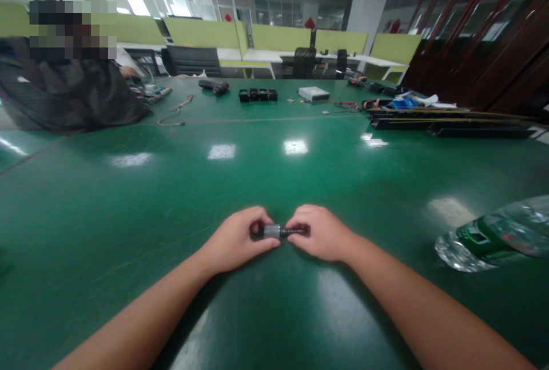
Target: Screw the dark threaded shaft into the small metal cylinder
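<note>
A small metal cylinder (271, 231) with a dark, ridged shaft (294, 232) lies sideways between my two hands, low over the green table (257, 181). The fingers and thumb of my left hand (238, 239) are closed round the cylinder's left part. My right hand (321, 234) pinches the shaft on the right side. The fingertips of both hands nearly meet at the middle of the piece. The ends of the piece are partly hidden by my curled fingers.
A plastic bottle (493, 238) lies at the right. Along the far side are a power tool (213, 87), black blocks (258, 95), a white box (313, 94), a cable (174, 112) and dark strips (454, 121). A person (81, 90) leans at the far left.
</note>
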### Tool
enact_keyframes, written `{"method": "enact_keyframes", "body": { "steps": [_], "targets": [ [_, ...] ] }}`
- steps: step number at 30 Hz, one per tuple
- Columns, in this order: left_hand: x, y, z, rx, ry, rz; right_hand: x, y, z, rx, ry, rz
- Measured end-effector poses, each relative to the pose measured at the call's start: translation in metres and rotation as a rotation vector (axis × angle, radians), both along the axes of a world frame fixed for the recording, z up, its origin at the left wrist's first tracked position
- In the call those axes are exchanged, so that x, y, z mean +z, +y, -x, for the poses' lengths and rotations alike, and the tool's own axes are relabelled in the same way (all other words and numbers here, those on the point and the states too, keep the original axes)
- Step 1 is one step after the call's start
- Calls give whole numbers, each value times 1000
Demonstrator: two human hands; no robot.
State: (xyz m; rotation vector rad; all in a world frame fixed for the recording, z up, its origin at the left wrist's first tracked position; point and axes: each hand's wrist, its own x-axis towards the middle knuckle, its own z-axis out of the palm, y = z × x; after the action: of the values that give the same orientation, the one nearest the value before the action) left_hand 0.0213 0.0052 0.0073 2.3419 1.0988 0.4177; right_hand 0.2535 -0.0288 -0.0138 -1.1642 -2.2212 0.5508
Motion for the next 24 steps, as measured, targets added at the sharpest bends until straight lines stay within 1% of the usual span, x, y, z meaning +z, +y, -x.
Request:
{"method": "enact_keyframes", "body": {
  "steps": [10,24],
  "targets": [
    [-2,1,1,-3,16,-2,1,0,-1,6,-3,0],
    [-1,1,1,3,13,1,5,-1,-5,17,-23,1]
  ]
}}
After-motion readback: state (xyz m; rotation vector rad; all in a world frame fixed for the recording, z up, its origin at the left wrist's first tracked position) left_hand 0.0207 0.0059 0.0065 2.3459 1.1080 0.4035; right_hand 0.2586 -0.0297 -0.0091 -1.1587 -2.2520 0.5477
